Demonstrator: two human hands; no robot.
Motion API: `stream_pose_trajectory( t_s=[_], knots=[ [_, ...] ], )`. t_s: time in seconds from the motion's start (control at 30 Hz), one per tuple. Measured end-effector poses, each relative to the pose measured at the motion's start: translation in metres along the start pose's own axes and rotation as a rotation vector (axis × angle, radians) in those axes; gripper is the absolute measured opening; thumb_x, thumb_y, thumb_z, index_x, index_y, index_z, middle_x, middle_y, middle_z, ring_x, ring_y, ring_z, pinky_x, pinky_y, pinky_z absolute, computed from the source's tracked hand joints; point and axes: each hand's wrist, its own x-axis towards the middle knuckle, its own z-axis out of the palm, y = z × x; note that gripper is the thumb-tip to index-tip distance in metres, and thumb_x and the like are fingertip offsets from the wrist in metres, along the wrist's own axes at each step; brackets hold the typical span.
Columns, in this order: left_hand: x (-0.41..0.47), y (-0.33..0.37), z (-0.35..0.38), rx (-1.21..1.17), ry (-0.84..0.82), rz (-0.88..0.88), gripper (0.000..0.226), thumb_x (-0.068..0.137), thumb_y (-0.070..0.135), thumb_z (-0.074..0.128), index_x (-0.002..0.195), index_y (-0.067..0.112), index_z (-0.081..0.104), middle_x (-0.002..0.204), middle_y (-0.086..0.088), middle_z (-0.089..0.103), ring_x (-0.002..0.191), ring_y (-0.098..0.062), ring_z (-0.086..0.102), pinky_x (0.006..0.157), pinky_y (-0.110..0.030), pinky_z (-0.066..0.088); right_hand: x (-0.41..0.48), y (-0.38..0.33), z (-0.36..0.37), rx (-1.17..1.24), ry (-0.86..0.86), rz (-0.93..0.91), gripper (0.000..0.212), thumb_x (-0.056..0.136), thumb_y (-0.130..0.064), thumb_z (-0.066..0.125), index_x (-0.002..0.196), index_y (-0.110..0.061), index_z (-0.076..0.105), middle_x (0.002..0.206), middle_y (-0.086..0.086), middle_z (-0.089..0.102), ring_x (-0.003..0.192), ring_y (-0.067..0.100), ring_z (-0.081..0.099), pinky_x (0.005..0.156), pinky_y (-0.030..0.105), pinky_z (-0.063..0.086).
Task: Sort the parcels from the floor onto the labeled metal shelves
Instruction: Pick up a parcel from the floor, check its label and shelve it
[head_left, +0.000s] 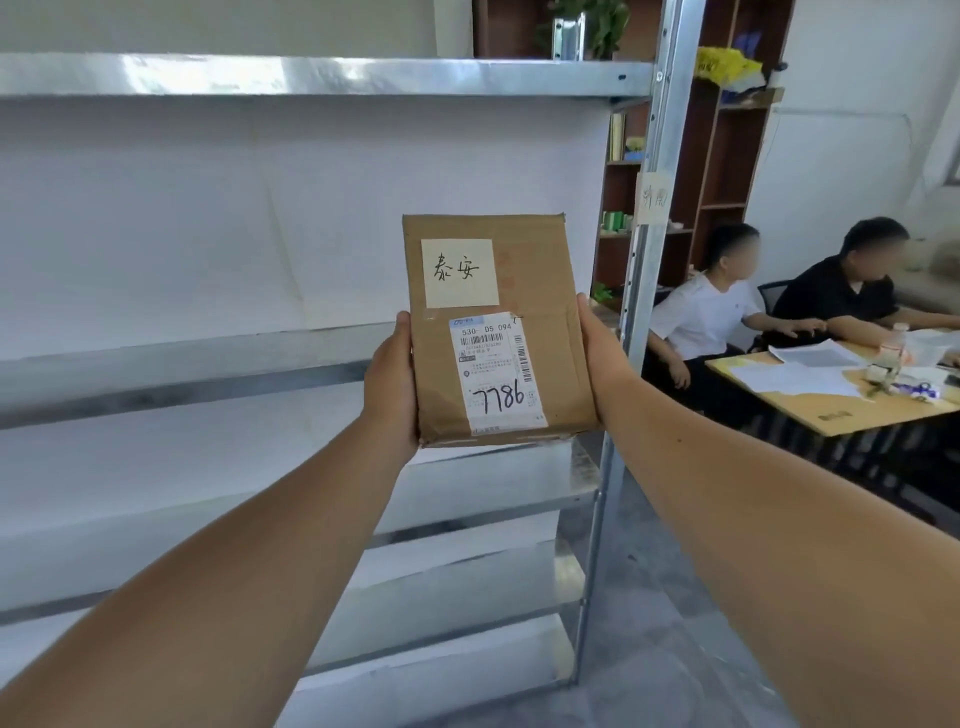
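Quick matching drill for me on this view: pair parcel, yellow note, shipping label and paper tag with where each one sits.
Things:
1. parcel
2. yellow note
3. shipping label
4. paper tag

Places:
A. lower part of the box face, marked 7786
B. on the metal shelf upright
C. held between left hand and right hand
D. upper part of the box face

Pairs: 1-C, 2-D, 3-A, 4-B

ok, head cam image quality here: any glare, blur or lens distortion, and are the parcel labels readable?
Head view: glare on the top shelf edge; shelves left of the parcel look soft and washed out; the upright post leans from wide-angle distortion. The parcel, held by left hand and right hand, is sharp: handwritten note and "7786" readable, fine print not.
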Motion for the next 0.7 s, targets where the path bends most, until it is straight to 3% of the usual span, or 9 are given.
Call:
stream_pose_trajectory(
  t_s=[0.1,0.27,0.37,0.5,0.7],
  knots=[
    [-0.011,-0.018,-0.008,0.005,0.024,-0.037,0.059,0.095,0.074,0.05,0.119,0.031,0.083,0.12,-0.004,0.083,0.113,-0.035,0.079,0.107,-0.06,0.057,-0.002,0.023,-0.005,0.017,0.008,0.012,0.053,0.103,-0.068,0.046,0.1,-0.027,0.079,0.079,-0.001,0.083,0.065,0.018,0.08,0.061,0.029,0.057],
    [-0.025,-0.049,-0.009,-0.002,0.04,-0.083,0.054,0.095,0.074,0.054,0.116,0.034,0.083,0.118,-0.003,0.084,0.112,-0.035,0.079,0.105,-0.061,0.058,0.004,0.053,-0.025,0.002,-0.017,0.056,0.061,0.097,-0.076,0.049,0.124,-0.029,0.078,0.106,0.003,0.084,0.102,0.03,0.079,0.097,0.046,0.061],
    [-0.033,-0.066,-0.002,0.002,0.056,-0.082,0.056,0.091,0.075,0.054,0.115,0.034,0.084,0.119,-0.004,0.083,0.112,-0.036,0.079,0.105,-0.061,0.058,0.005,0.058,-0.041,-0.024,-0.016,0.071,0.06,0.098,-0.076,0.048,0.121,-0.029,0.079,0.11,0.004,0.084,0.101,0.029,0.079,0.092,0.043,0.062],
    [-0.048,-0.086,0.014,0.007,0.115,-0.102,0.056,0.097,0.072,0.049,0.118,0.033,0.083,0.119,-0.004,0.083,0.112,-0.035,0.079,0.106,-0.061,0.057,0.008,0.065,-0.063,-0.053,-0.01,0.088,0.06,0.096,-0.076,0.051,0.117,-0.029,0.082,0.107,0.004,0.084,0.105,0.03,0.079,0.1,0.046,0.06],
    [-0.064,-0.121,0.036,0.031,0.164,-0.127,0.053,0.096,0.07,0.048,0.114,0.035,0.084,0.121,-0.003,0.083,0.115,-0.035,0.078,0.107,-0.062,0.056,0.016,0.085,-0.104,-0.049,-0.021,0.128,0.059,0.09,-0.077,0.058,0.113,-0.029,0.084,0.112,0.006,0.083,0.106,0.032,0.079,0.1,0.047,0.06]
  ],
)
